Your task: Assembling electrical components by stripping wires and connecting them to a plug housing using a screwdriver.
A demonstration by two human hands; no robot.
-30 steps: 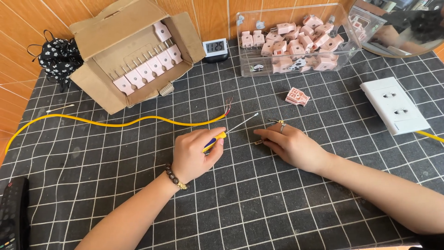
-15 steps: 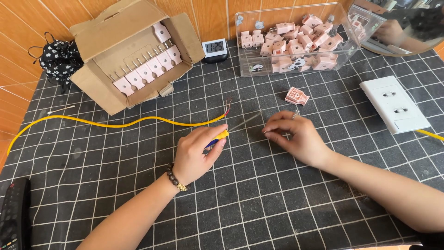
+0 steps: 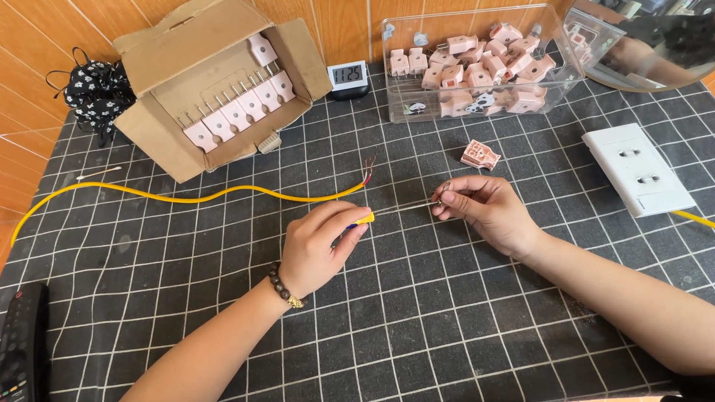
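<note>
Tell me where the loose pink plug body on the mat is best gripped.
Judging by its pose, take the pink plug body by its two long sides, coming from above. It lies flat and alone on the grid mat, just beyond the right hand, with free space round it for fingers.

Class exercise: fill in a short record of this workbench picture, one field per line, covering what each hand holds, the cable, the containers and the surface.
Left hand: grip shut on the screwdriver, yellow handle showing
Right hand: fingertips pinch a small metal part at the screwdriver's tip; too small to identify
Yellow cable: lies on the mat, bare wire ends beside the left hand
Loose pink plug: on the mat, apart from the right hand
Cardboard box: open, a row of pink plugs inside
Clear bin: heaped with pink plugs
Surface: black gridded mat
</note>
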